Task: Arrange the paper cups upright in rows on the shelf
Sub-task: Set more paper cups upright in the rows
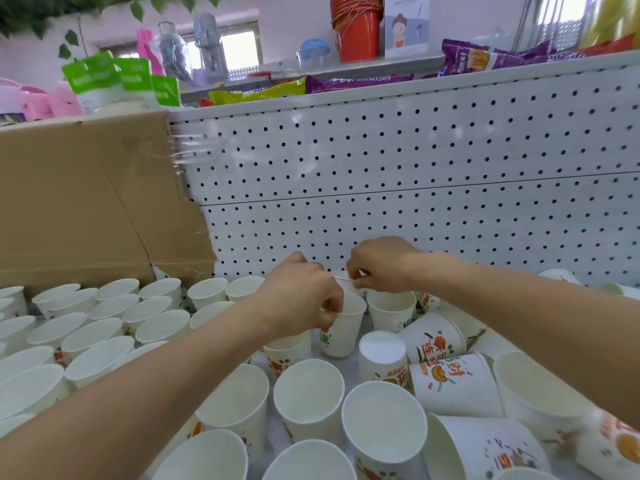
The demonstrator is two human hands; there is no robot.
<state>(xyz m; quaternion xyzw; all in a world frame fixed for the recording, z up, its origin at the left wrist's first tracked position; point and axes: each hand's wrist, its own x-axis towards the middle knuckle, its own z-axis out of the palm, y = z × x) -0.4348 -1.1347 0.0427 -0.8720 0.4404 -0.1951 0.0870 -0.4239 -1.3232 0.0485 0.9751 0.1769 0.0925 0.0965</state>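
Note:
Several white paper cups with orange and green print cover the shelf (485, 344). At the left, upright cups (104, 327) stand in rows. At the right, cups lie tipped on their sides (453, 382), and one stands upside down (382, 355). My left hand (301, 296) grips the rim of an upright cup (341, 332) near the back middle. My right hand (377, 266) pinches the rim of another cup just behind it, mostly hidden by both hands. More upright cups (308, 393) stand in the foreground.
A white pegboard panel (415, 168) backs the shelf. A brown cardboard box (86, 202) sits at the back left, above the rows. Snack packets (346, 83), green pouches and a red bucket stack (356, 29) lie on the upper shelf.

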